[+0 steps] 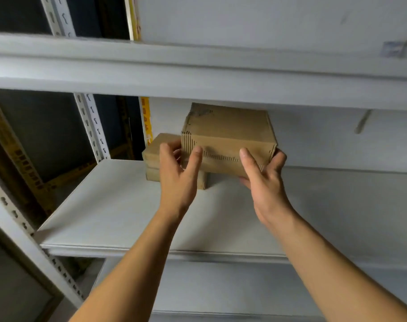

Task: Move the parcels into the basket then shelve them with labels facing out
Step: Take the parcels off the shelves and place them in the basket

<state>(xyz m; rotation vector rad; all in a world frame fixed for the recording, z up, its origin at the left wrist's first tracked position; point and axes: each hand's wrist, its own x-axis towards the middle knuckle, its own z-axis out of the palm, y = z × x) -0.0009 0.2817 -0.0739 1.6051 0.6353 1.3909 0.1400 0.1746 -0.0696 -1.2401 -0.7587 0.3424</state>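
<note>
A brown cardboard parcel [228,138] with a perforated tear strip on its front is held above the white shelf board [119,205], tilted slightly. My right hand [265,180] grips its lower right corner, thumb on the front and fingers under and behind. My left hand [179,173] holds its lower left edge, thumb on the front face. Under and to the left of it lies a flatter brown parcel [155,156] on the shelf, partly hidden behind my left hand. No label shows on either parcel. The basket is out of view.
A white shelf beam [198,73] runs across just above the held parcel. A slotted metal upright [93,129] stands at the left back, another [19,219] at the left front. The grey back wall [337,140] closes the bay.
</note>
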